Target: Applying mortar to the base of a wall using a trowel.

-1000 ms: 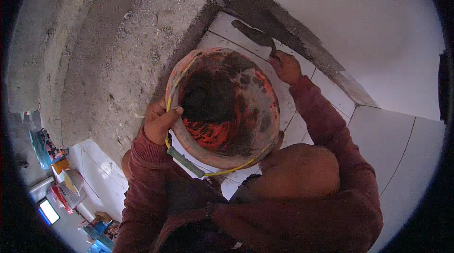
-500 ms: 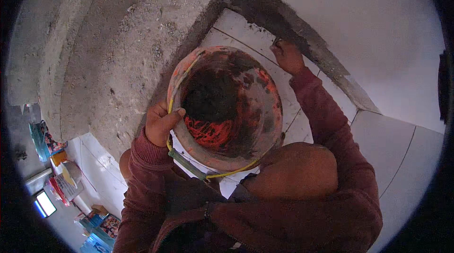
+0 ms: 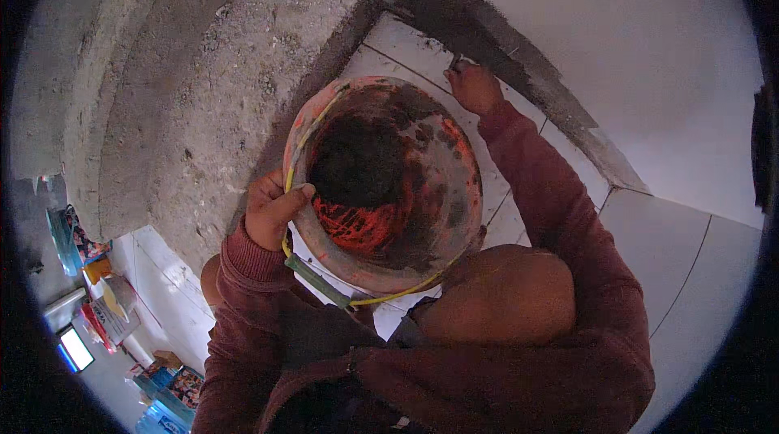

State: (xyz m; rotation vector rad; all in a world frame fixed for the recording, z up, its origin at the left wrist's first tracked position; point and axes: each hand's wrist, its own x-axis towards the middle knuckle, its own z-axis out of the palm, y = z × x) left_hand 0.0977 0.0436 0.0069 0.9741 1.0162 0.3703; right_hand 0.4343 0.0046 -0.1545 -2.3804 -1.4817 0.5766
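A round orange bucket [image 3: 381, 263], its inside smeared with grey, holds dark wet mortar [image 3: 357, 159] and stands tilted between my knees. My left hand [image 3: 274, 205] is closed on the bucket's left rim, thumb over the edge. The bucket's yellow wire handle [image 3: 381, 299], with a green grip [image 3: 320, 281], hangs down over the near side. Beyond the bucket, my right hand [image 3: 475, 86] is bent closed low over the white floor tiles, close to the dark mortar strip [image 3: 462, 12] along the wall's foot. Whatever its fingers hold is hidden.
A rough concrete step [image 3: 219, 93] rises on the left, with crumbs on it. The white wall [image 3: 649, 52] runs along the right. White tiles [image 3: 665, 259] cover the floor. Boxes and packages [image 3: 114, 312] lie at the far lower left, near a bright rectangle [image 3: 76, 349].
My right hand has moved left and slightly away from me along the mortar strip at the wall's foot. My left hand keeps its hold on the bucket's rim.
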